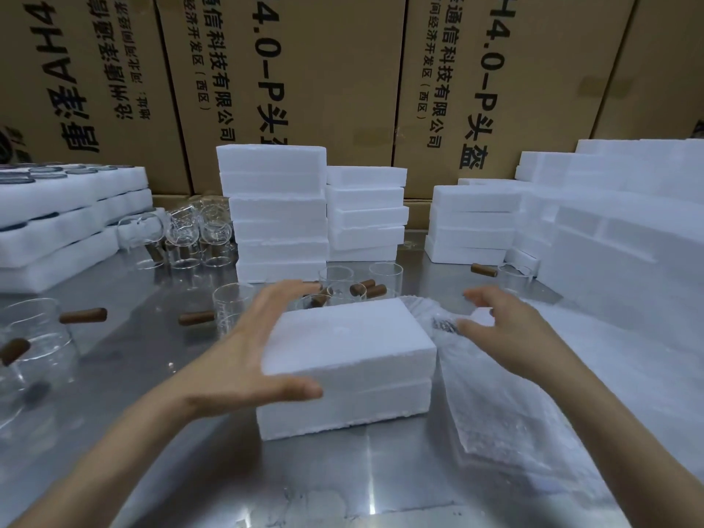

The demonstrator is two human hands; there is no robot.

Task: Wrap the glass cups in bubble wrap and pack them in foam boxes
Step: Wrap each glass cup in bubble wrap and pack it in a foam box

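Loose cups (183, 242) wait at the left, so much remains. The left hand (251, 348), fingers spread, cups the closed foam box (350, 360) at table centre: white, lidded, rough-edged, probably one pack done. The right hand (506, 322) hovers open over bubble wrap (495, 405), holding nothing.

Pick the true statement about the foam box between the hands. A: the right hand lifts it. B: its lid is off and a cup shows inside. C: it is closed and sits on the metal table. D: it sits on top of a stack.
C: the foam box is closed, resting on the metal table.
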